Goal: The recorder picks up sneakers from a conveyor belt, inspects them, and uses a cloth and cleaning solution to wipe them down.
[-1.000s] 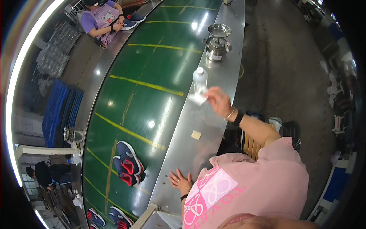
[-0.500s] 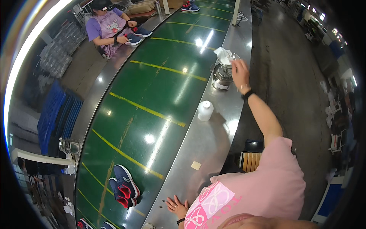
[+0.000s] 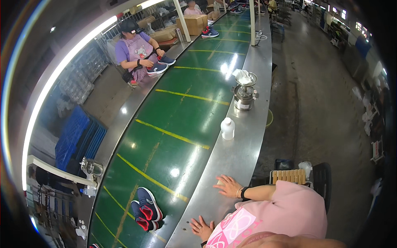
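Left grip (image 3: 202, 230) lies spread; right grip (image 3: 230, 187) partly covers a pale square (image 3: 219, 182), hold unclear.

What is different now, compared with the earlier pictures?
The right hand carried the white cloth from beside the white bottle to the metal dish, let it go, and drew back to the small pale square. The left hand stays on the metal counter; the bottle still stands there.

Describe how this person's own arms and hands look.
The right hand wears a thin bracelet and a black wristband, below a short pink sleeve. The left hand wears a ring and a dark band, partly hidden. Neither is gloved.
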The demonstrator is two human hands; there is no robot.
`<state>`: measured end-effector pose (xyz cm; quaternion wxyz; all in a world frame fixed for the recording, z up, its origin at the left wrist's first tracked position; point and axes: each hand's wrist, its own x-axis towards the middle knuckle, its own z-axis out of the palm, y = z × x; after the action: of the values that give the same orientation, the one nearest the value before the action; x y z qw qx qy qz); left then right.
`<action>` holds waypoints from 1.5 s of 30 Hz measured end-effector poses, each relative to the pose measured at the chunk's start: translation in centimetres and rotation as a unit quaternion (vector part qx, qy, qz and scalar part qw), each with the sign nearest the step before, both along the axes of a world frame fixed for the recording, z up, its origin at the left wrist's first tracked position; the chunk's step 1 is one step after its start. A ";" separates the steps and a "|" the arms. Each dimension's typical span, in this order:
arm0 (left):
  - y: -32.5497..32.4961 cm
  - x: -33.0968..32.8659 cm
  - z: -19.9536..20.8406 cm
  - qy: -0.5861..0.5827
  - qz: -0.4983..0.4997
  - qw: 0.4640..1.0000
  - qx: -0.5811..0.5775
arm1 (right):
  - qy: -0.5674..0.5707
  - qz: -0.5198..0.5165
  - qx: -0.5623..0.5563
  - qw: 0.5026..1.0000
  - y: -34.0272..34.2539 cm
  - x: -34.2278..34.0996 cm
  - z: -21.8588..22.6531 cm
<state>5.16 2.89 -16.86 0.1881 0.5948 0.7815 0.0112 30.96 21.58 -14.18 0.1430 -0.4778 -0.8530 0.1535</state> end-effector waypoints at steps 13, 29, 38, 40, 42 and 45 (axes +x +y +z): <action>1.7 1.1 -0.7 0.001 0.011 1.000 0.011 | 0.081 -0.107 0.058 0.989 1.2 0.2 -4.5; 1.9 0.9 -4.4 0.067 0.008 0.996 0.051 | 0.019 -0.148 0.101 0.984 2.1 1.0 -5.6; 2.0 1.1 -5.0 0.067 0.004 0.995 0.076 | 0.042 -0.150 0.098 0.983 2.2 1.3 -6.0; 1.9 1.3 -4.7 0.064 0.006 0.995 0.072 | 0.046 -0.150 0.100 0.983 2.1 1.4 -6.1; 1.8 1.3 -4.4 0.059 0.009 0.996 0.066 | 0.062 -0.151 0.107 0.981 2.1 1.4 -5.9; 1.6 1.5 -3.9 0.054 0.018 0.997 0.060 | 0.079 -0.152 0.098 0.980 2.1 1.2 -5.4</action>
<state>6.64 4.47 -20.80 0.1093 0.5908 0.7989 0.0292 32.15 23.68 -19.63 0.2777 -0.5720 -0.7673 0.0834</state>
